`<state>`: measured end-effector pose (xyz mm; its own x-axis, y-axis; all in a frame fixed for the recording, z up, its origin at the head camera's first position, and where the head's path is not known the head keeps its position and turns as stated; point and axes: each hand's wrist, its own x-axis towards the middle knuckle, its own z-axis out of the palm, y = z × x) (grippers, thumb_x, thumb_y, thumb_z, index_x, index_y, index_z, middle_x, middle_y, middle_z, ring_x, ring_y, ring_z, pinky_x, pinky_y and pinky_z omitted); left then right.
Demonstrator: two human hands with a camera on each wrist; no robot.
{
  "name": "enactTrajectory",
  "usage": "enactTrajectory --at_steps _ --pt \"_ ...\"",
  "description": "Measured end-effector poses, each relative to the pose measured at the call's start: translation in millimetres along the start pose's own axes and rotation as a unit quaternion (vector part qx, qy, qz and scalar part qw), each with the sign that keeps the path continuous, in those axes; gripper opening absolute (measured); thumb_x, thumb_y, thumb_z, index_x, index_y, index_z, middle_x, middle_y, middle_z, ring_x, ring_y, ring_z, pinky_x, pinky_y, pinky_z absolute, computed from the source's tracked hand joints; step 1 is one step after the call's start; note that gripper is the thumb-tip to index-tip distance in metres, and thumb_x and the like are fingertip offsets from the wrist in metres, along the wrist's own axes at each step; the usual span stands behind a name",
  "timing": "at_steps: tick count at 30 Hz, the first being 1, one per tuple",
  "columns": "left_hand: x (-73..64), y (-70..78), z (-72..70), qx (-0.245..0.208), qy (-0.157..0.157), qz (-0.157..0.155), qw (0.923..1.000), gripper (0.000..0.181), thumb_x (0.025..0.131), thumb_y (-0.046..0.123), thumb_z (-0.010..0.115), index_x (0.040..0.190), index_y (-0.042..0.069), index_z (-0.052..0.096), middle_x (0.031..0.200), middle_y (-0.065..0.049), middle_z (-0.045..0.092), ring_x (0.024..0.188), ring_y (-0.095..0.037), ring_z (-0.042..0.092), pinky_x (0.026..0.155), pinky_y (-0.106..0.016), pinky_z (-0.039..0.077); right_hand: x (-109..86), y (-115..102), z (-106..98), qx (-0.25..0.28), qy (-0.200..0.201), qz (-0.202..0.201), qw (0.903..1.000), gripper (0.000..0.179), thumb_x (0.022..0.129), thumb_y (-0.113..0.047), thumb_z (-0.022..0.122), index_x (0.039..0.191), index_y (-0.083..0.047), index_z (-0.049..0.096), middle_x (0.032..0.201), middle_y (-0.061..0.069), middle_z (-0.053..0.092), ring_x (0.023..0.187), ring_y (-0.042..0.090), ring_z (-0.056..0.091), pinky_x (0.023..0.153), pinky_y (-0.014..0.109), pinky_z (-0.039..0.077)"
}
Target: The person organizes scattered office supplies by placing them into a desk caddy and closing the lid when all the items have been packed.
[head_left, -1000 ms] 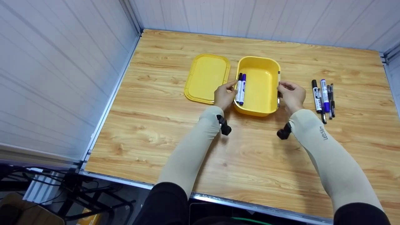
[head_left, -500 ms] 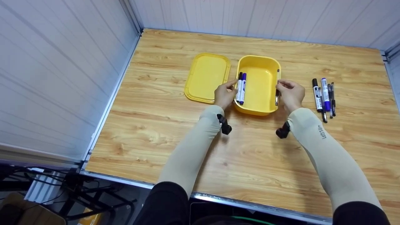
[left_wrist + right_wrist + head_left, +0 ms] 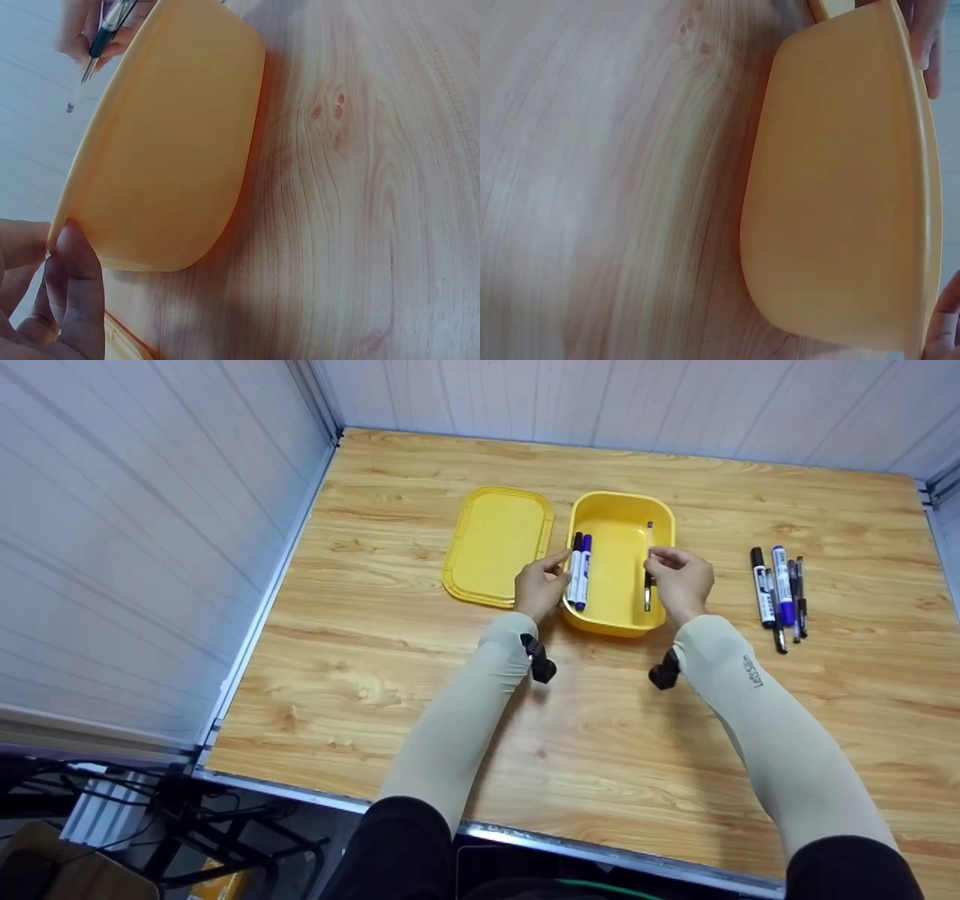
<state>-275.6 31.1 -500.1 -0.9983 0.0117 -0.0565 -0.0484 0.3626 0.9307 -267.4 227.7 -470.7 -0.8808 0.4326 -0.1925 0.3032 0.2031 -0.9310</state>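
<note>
My left hand pinches the left rim of a yellow plastic box; the left wrist view shows its thumb on the outer wall. Over the right part of the box, my right hand holds a clear pen with a dark grip between thumb and fingers, lengthwise to the box. In the left wrist view that pen shows above the rim. Two markers, one black-capped and one blue-capped, lie side by side along the inner left wall.
The yellow lid lies flat left of the box. Right of it lie a black marker, a blue marker and several thin pens. White panels border the wooden table at the back and sides.
My right hand has moved left with the pen, from the box's right rim to over its inside. The left hand, box and lid have stayed in place.
</note>
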Motion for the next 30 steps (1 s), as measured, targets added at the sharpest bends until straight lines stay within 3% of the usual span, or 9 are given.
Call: enactTrajectory --at_steps 16,24,30 --pt "-2.5 2.0 0.0 -0.006 -0.003 -0.007 0.9999 0.041 0.081 0.008 0.064 0.120 0.018 0.059 0.081 0.003 0.059 0.045 -0.004 0.040 0.043 -0.018 0.038 -1.7 11 36 -0.075 -0.004 -0.041 0.9964 0.024 0.076 -0.009 0.065 0.100 -0.006 0.069 0.089 0.004 0.064 0.074 0.008 0.055 0.064 0.018 0.046" --pt "-2.7 0.9 -0.8 -0.001 -0.004 -0.015 0.9999 0.041 0.081 0.008 0.064 0.120 0.019 0.059 0.081 0.004 0.059 0.044 -0.004 0.041 0.042 -0.018 0.038 1.0 15 45 -0.089 -0.052 -0.001 0.9947 0.027 0.078 -0.012 0.063 0.105 -0.008 0.067 0.091 0.003 0.063 0.071 0.010 0.057 0.062 0.020 0.047" --pt "-1.7 1.3 -0.1 -0.005 0.006 -0.001 1.0000 0.040 0.080 0.007 0.065 0.118 0.017 0.061 0.078 0.003 0.058 0.047 -0.003 0.042 0.044 -0.017 0.038 6.0 17 50 -0.113 -0.061 -0.013 0.9916 0.028 0.077 -0.013 0.066 0.105 -0.010 0.068 0.087 0.000 0.063 0.069 0.008 0.057 0.060 0.019 0.048"
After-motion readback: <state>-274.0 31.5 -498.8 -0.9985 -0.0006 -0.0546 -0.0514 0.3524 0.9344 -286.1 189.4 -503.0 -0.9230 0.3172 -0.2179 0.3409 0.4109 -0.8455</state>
